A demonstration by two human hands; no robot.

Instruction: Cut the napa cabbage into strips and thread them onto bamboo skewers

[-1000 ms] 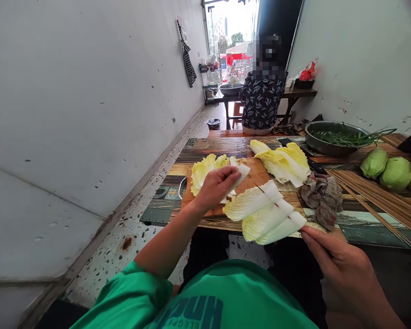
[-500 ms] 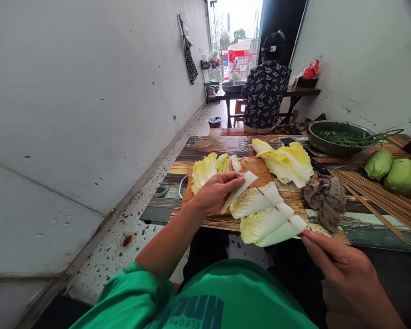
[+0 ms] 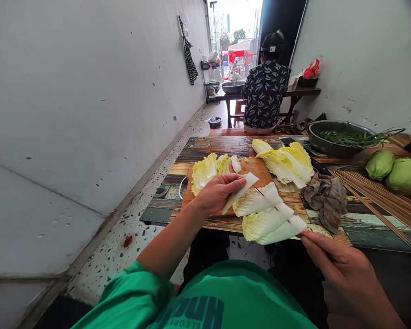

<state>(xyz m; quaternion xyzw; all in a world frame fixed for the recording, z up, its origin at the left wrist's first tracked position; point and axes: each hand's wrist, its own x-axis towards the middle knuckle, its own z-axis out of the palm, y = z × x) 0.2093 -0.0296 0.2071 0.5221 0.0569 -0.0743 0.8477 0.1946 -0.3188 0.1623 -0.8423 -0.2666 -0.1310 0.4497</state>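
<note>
My right hand pinches the near end of a thin wooden skewer, most of it hidden by the leaves. Several pale napa cabbage leaves are threaded along it, white stems to the right and crinkled yellow-green ends to the left. At the skewer's far end, my left hand grips one more cabbage leaf between thumb and fingers. Beneath lies a wooden cutting board with loose yellow leaves on its left side. More cabbage leaves are piled beyond its right edge.
A grey rag and a bundle of wooden skewers lie to the right. Behind them are round green vegetables and a metal bowl of greens. A person sits ahead, back turned, at another table.
Both hands stay almost in place. The threaded leaves have shifted very slightly; the left hand still holds its leaf at the skewer's far end.
</note>
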